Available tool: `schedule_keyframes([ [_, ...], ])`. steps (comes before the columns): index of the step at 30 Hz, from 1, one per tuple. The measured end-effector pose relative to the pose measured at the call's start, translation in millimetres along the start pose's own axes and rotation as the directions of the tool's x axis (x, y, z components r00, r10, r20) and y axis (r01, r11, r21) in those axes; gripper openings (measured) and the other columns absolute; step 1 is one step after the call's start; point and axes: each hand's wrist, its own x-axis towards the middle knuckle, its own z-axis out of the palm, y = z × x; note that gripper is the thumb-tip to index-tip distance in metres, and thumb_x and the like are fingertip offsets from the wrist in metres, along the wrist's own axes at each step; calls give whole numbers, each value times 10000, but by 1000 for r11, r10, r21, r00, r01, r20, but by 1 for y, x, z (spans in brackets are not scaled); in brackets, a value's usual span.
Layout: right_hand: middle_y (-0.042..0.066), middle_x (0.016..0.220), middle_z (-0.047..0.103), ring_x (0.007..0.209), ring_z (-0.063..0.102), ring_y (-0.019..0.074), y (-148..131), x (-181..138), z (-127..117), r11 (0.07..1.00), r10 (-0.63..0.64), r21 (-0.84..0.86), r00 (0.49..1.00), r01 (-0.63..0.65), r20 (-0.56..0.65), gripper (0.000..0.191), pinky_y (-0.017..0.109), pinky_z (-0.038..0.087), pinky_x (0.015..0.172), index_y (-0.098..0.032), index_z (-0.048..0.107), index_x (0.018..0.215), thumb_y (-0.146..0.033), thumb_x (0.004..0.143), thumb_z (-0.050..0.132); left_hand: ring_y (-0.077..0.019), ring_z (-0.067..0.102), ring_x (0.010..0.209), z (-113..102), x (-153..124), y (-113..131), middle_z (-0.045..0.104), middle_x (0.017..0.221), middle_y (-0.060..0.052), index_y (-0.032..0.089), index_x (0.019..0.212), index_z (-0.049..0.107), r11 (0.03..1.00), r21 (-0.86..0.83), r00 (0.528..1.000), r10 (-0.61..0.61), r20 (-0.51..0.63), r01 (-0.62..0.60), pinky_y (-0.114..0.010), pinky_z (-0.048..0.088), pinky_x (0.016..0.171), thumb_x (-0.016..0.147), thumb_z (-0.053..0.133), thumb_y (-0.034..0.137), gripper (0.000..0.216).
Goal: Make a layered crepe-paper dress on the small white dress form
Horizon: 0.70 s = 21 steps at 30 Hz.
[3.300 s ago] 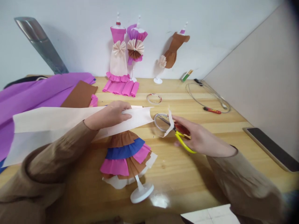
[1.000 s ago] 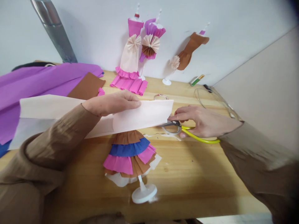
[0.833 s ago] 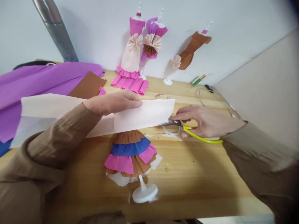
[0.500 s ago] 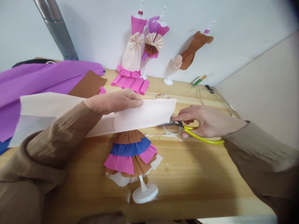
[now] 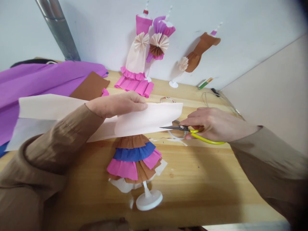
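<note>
My left hand pinches a long strip of pale cream crepe paper between thumb and fingers, and the strip trails off to the left behind my forearm. Yellow-handled scissors are in my right hand, their dark blades pointing left across the strip's lower right edge. A notch shows in the paper near the blades. Below the strip stands a small dress form with a tiered paper skirt in brown, blue, pink and white, on a white round base. Its upper part is hidden by the paper.
Behind stand a pink-and-cream dress form, a purple one and a brown one. Purple paper and a brown sheet lie at left. A tape roll sits behind the scissors; a cable lies at right.
The scissor blades have come into fuller view beside the strip's edge, and the handles have drawn closer together. A notch now shows in the paper. My left hand has barely moved.
</note>
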Motion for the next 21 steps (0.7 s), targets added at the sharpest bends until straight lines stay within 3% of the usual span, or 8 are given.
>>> schedule_keyframes([
  [6,109,947,704,829,656,264,-5,0,-4,994,82,63,993,-88,87,420,368,484,721,-237,706,1188,-465,864,567,-111,486,610,0,0,2,562,721,-12,158,683,562,999,33,999,-27,-24,27,-212,358,525,851,582,334,244],
  [14,123,976,693,861,638,282,-13,7,-8,993,105,35,989,-109,103,395,398,459,761,-232,687,1201,-405,872,552,-101,435,545,3,-1,5,502,648,-10,160,649,519,999,29,1000,18,-10,-18,-223,309,482,847,575,331,267],
  [21,125,949,681,803,614,248,-15,15,-12,990,138,-13,970,-138,202,337,385,428,757,-201,696,1122,-392,891,542,-103,416,555,0,-3,9,481,643,-14,161,648,508,996,37,992,83,93,-87,-223,323,499,855,555,320,266],
])
